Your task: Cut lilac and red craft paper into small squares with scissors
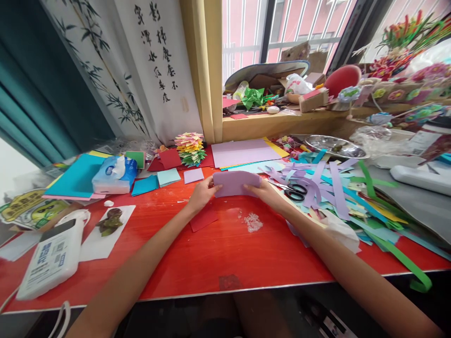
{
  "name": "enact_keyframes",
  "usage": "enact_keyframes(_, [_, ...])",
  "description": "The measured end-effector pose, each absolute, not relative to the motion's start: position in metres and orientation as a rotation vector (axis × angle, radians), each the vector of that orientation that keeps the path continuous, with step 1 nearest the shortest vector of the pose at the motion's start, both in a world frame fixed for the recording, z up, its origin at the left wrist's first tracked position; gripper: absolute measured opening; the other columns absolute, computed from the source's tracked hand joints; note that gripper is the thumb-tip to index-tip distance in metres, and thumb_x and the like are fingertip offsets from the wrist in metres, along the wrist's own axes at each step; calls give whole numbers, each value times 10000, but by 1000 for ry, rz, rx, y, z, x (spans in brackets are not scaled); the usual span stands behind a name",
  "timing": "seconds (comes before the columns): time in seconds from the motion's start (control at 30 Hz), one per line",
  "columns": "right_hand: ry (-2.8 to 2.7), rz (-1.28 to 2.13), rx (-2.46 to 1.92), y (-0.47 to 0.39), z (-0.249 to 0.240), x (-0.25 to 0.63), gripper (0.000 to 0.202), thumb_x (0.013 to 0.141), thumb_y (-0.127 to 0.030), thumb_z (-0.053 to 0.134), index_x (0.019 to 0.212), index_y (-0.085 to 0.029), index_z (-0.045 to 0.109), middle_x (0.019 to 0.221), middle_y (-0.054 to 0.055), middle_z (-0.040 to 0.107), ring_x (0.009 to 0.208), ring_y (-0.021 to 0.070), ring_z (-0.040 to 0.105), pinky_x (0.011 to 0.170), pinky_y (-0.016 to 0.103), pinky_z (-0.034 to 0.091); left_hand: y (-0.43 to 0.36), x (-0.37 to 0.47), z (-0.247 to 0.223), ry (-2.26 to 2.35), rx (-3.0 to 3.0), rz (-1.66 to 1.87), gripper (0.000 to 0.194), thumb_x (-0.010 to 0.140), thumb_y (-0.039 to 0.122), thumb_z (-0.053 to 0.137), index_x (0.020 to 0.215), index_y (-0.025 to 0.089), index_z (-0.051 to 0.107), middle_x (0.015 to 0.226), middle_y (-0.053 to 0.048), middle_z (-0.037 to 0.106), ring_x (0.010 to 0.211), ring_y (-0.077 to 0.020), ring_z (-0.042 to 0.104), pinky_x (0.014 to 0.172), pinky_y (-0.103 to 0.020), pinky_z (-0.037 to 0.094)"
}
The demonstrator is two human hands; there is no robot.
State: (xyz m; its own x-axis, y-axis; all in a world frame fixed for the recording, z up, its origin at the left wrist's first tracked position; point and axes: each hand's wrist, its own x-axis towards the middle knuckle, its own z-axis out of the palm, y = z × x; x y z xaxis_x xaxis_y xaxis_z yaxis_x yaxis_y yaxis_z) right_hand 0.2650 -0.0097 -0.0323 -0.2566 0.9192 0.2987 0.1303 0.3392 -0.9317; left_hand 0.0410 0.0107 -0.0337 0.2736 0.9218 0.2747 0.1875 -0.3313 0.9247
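A strip of purple paper [235,184] is stretched between my two hands, slightly bowed, a little above the red table. My left hand [203,191] pinches its left end, thumb in front. At the right end, my right hand [263,190] grips it the same way. Scissors [295,191] with black handles lie just beyond my right hand, partly among paper scraps. A red paper square [204,219] rests on the table below the strip. Behind my left hand are a small lilac paper square [193,176], a pale blue stack [168,177] and a blue stack [145,185].
Cut paper strips [334,188] are heaped at the right, near a metal plate [336,146]. Large lilac sheets [244,153] lie at the back beside a folded-paper tower [190,149]. To the left are a tissue pack [114,174] and a white device [52,258].
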Motion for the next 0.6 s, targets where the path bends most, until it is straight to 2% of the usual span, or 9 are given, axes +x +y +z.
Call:
enact_keyframes(0.27, [-1487,1108,-949,0,-48,267,381,710,-186,531,1090,-198,550,1036,31,635,979,207,556,891,399,415,17,40,-43,971,1641,1036,458,657,371,675,1064,177,597,992,-60,672,888,-220,613,808,-345,463])
enact_keyframes(0.4, [-1447,1153,-946,-4,-45,264,370,693,-180,534,1060,-194,571,1004,27,648,966,208,562,888,398,416,17,40,-45,995,1663,1010,446,668,371,666,1063,173,604,989,-58,675,895,-229,614,809,-352,461])
enact_keyframes(0.6, [-1412,1183,-970,-6,-43,262,367,679,-172,539,1041,-195,594,1014,29,654,942,219,577,867,399,432,16,40,-48,1021,1714,977,344,654,365,673,944,179,675,905,-27,697,882,-243,611,814,-357,446])
